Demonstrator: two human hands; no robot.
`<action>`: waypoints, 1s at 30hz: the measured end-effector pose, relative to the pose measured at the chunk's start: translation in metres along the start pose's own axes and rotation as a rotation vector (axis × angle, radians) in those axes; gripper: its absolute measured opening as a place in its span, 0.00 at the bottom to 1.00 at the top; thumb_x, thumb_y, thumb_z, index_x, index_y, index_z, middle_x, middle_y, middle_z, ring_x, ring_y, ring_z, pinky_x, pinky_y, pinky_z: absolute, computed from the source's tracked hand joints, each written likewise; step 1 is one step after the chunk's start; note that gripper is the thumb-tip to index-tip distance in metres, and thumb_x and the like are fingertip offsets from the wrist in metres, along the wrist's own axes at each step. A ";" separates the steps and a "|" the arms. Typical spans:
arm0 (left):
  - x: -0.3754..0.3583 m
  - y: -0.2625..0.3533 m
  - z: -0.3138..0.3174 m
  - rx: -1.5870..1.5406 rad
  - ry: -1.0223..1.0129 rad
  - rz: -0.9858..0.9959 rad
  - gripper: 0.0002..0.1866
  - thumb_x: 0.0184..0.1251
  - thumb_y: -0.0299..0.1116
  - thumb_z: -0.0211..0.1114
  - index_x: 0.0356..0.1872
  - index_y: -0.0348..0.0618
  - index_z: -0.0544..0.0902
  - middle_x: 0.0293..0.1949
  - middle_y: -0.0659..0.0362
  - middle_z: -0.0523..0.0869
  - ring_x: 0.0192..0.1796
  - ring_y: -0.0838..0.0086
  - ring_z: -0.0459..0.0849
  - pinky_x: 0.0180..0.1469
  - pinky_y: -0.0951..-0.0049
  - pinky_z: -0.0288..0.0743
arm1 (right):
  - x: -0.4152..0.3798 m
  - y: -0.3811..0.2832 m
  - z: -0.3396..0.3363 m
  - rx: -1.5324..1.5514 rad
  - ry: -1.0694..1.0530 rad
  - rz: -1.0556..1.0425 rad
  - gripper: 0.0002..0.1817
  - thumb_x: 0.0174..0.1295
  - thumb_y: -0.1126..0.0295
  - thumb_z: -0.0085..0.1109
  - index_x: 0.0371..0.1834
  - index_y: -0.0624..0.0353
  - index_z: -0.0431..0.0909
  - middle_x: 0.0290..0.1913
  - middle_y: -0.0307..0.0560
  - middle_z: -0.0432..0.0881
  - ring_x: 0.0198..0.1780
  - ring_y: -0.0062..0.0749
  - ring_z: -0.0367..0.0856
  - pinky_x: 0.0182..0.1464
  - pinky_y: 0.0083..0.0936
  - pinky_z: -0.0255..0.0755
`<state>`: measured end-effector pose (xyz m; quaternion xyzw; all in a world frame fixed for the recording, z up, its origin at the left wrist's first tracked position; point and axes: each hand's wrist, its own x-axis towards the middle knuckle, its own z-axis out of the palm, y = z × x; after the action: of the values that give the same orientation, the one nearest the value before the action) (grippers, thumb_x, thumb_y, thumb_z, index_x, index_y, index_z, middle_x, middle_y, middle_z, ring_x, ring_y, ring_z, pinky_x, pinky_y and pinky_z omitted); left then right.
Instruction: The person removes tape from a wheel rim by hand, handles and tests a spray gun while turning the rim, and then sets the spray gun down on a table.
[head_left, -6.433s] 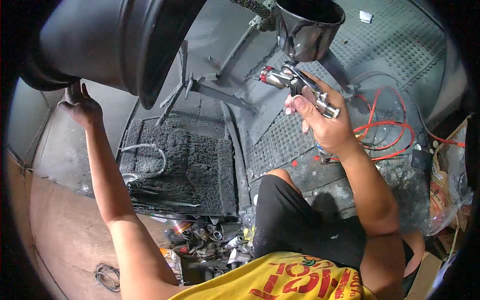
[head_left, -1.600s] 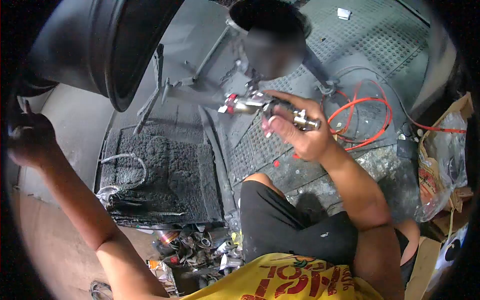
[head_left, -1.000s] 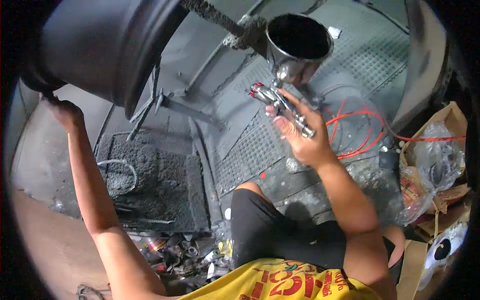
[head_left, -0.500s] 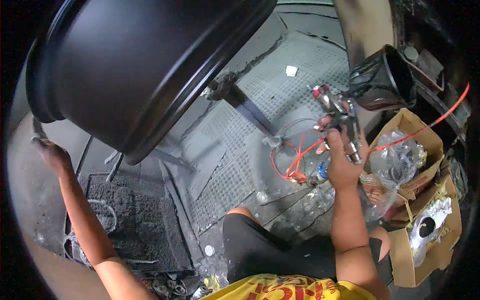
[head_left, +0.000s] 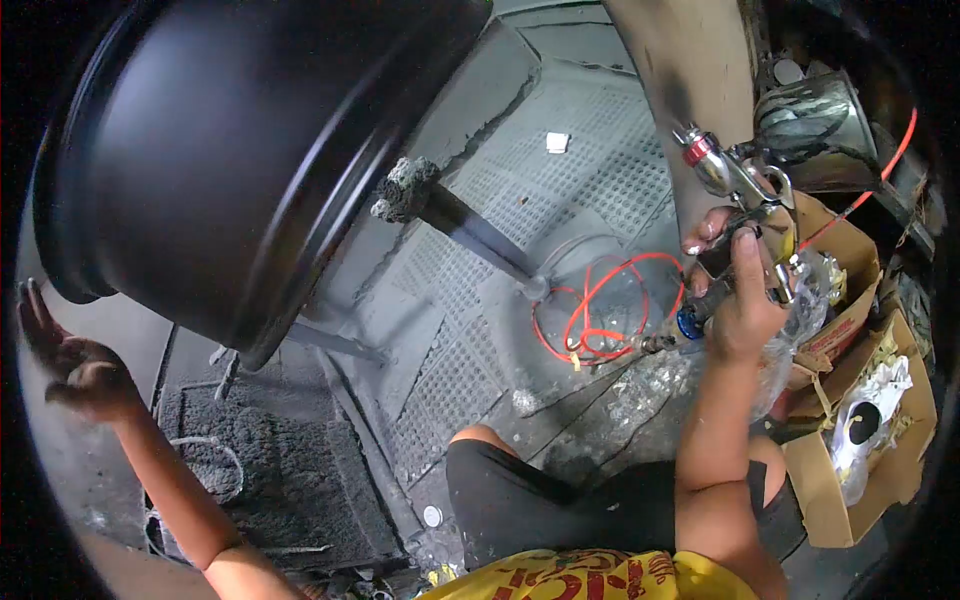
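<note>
A large matte-black wheel rim (head_left: 240,160) fills the upper left, tilted on its side. Below its left edge is my left hand (head_left: 90,375), fingers spread and holding nothing. My right hand (head_left: 740,290) grips a metal spray gun (head_left: 735,180) with a red ring near its nozzle. The gun points up and to the left, away from the rim. A paint-streaked cup (head_left: 815,125) lies just beyond the gun in this view. Close to my right wrist, a blue fitting (head_left: 689,322) joins the orange air hose (head_left: 590,340).
A crusted metal post (head_left: 470,230) rises beside the rim. Orange hose loops lie on the textured grey floor mat (head_left: 600,130). Two open cardboard boxes (head_left: 835,500) with plastic and rags stand at the right. A shaggy dark mat (head_left: 270,460) lies lower left.
My right hand has moved right and slightly up with the spray gun. My left hand has dropped lower and spread its fingers. The view has shifted, and the rim appears farther left.
</note>
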<state>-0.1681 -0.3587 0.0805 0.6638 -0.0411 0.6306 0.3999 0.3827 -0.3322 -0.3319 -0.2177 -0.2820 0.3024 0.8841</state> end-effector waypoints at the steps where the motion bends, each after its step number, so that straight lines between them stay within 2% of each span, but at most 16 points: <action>1: 0.003 -0.009 -0.003 0.329 0.088 0.048 0.29 0.76 0.37 0.53 0.74 0.41 0.62 0.64 0.52 0.76 0.50 0.76 0.75 0.54 0.74 0.68 | 0.001 0.001 -0.002 0.044 -0.027 -0.023 0.14 0.70 0.70 0.55 0.54 0.66 0.75 0.38 0.49 0.83 0.33 0.30 0.83 0.21 0.17 0.69; 5: 0.006 -0.058 -0.023 1.626 0.428 0.260 0.32 0.81 0.47 0.42 0.76 0.34 0.56 0.74 0.49 0.65 0.71 0.67 0.67 0.74 0.69 0.52 | 0.000 0.003 -0.015 0.010 -0.002 0.036 0.18 0.69 0.70 0.56 0.59 0.67 0.74 0.38 0.50 0.83 0.33 0.31 0.83 0.21 0.18 0.69; 6: -0.001 -0.059 -0.024 1.875 0.425 0.239 0.27 0.82 0.42 0.39 0.73 0.35 0.64 0.71 0.47 0.70 0.68 0.64 0.69 0.73 0.67 0.54 | 0.001 0.004 -0.015 0.033 0.000 0.036 0.19 0.69 0.70 0.55 0.60 0.68 0.74 0.37 0.50 0.83 0.33 0.31 0.83 0.22 0.17 0.68; 7: -0.001 -0.061 -0.030 1.877 0.418 0.236 0.27 0.82 0.42 0.39 0.73 0.35 0.64 0.71 0.47 0.70 0.68 0.64 0.69 0.73 0.67 0.54 | 0.001 0.004 -0.014 0.033 0.005 0.039 0.19 0.69 0.70 0.55 0.60 0.68 0.74 0.37 0.50 0.83 0.33 0.31 0.83 0.22 0.17 0.68; 9: -0.001 -0.074 -0.022 2.073 0.088 0.602 0.27 0.81 0.42 0.36 0.70 0.33 0.67 0.69 0.46 0.71 0.70 0.61 0.68 0.75 0.63 0.51 | 0.001 0.000 -0.014 0.021 -0.031 0.070 0.21 0.69 0.70 0.55 0.63 0.68 0.71 0.38 0.51 0.83 0.34 0.30 0.82 0.22 0.17 0.68; 11: -0.008 -0.090 0.036 1.884 0.054 0.508 0.28 0.81 0.42 0.36 0.70 0.33 0.66 0.70 0.46 0.71 0.70 0.62 0.68 0.75 0.64 0.51 | -0.001 0.003 -0.016 0.024 -0.041 0.058 0.22 0.70 0.69 0.54 0.64 0.68 0.70 0.38 0.51 0.83 0.34 0.30 0.82 0.23 0.17 0.68; 13: -0.012 -0.110 0.089 1.411 0.008 0.368 0.28 0.81 0.43 0.36 0.71 0.34 0.66 0.70 0.47 0.70 0.71 0.63 0.67 0.74 0.65 0.51 | -0.003 0.006 -0.016 0.036 -0.051 0.047 0.23 0.70 0.68 0.53 0.66 0.68 0.68 0.39 0.51 0.82 0.35 0.30 0.82 0.23 0.17 0.68; 16: 0.006 -0.077 0.083 0.960 -0.011 0.232 0.28 0.81 0.44 0.36 0.72 0.34 0.65 0.72 0.48 0.68 0.71 0.64 0.66 0.74 0.67 0.50 | -0.001 0.009 -0.019 0.073 -0.131 0.028 0.25 0.71 0.65 0.51 0.66 0.70 0.67 0.39 0.51 0.82 0.35 0.31 0.81 0.24 0.17 0.67; 18: 0.010 -0.062 0.040 1.153 0.162 0.268 0.29 0.81 0.44 0.36 0.72 0.35 0.64 0.72 0.49 0.67 0.72 0.65 0.66 0.74 0.68 0.50 | -0.002 0.010 -0.020 0.087 -0.134 0.046 0.26 0.71 0.64 0.52 0.67 0.69 0.66 0.39 0.51 0.82 0.35 0.32 0.81 0.24 0.17 0.67; 20: 0.007 -0.053 -0.014 1.574 0.318 0.318 0.29 0.81 0.45 0.36 0.73 0.35 0.63 0.73 0.50 0.67 0.72 0.65 0.65 0.74 0.69 0.50 | -0.003 0.006 -0.021 0.094 -0.131 0.055 0.26 0.71 0.64 0.52 0.67 0.69 0.65 0.39 0.51 0.81 0.35 0.32 0.81 0.24 0.17 0.66; 23: -0.006 -0.054 -0.061 2.082 0.214 0.416 0.30 0.81 0.45 0.35 0.74 0.36 0.62 0.74 0.51 0.65 0.73 0.67 0.64 0.73 0.71 0.49 | -0.006 0.004 -0.017 0.155 -0.154 0.105 0.29 0.70 0.63 0.52 0.69 0.68 0.63 0.37 0.50 0.80 0.34 0.30 0.80 0.23 0.16 0.65; 25: -0.012 -0.083 -0.022 2.148 0.110 0.489 0.30 0.82 0.46 0.35 0.74 0.36 0.61 0.75 0.52 0.64 0.73 0.67 0.64 0.73 0.72 0.49 | -0.011 0.006 -0.017 0.102 -0.186 0.128 0.29 0.71 0.60 0.49 0.69 0.67 0.61 0.38 0.50 0.76 0.33 0.33 0.76 0.22 0.16 0.63; 26: -0.017 -0.128 0.045 1.767 0.274 0.376 0.34 0.81 0.52 0.31 0.74 0.36 0.61 0.75 0.50 0.64 0.75 0.64 0.61 0.75 0.67 0.45 | -0.011 0.003 -0.017 0.044 -0.232 0.152 0.29 0.71 0.59 0.48 0.69 0.66 0.60 0.38 0.50 0.74 0.33 0.33 0.75 0.21 0.16 0.63; 27: -0.022 -0.157 0.094 1.691 0.260 0.358 0.38 0.79 0.58 0.31 0.74 0.35 0.61 0.75 0.49 0.64 0.76 0.61 0.60 0.77 0.63 0.43 | -0.012 -0.001 -0.017 -0.015 -0.278 0.173 0.30 0.71 0.58 0.47 0.70 0.66 0.59 0.37 0.50 0.73 0.33 0.34 0.74 0.21 0.16 0.62; 29: -0.023 -0.173 0.139 1.645 0.251 0.341 0.42 0.77 0.63 0.30 0.74 0.34 0.61 0.75 0.47 0.64 0.77 0.58 0.58 0.78 0.60 0.40 | -0.021 0.004 -0.008 0.228 -0.245 0.255 0.32 0.71 0.58 0.48 0.72 0.66 0.56 0.35 0.49 0.72 0.31 0.32 0.72 0.21 0.16 0.62; 30: -0.022 -0.170 0.149 1.570 0.026 0.350 0.47 0.74 0.68 0.31 0.73 0.32 0.61 0.74 0.45 0.64 0.78 0.56 0.57 0.79 0.58 0.38 | -0.024 0.003 -0.005 0.233 -0.271 0.271 0.35 0.70 0.58 0.51 0.74 0.65 0.54 0.33 0.48 0.70 0.29 0.31 0.71 0.19 0.17 0.62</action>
<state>0.0423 -0.3401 -0.0031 0.7278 0.3155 0.5366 -0.2877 0.3691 -0.3471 -0.3456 -0.1074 -0.3296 0.4754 0.8086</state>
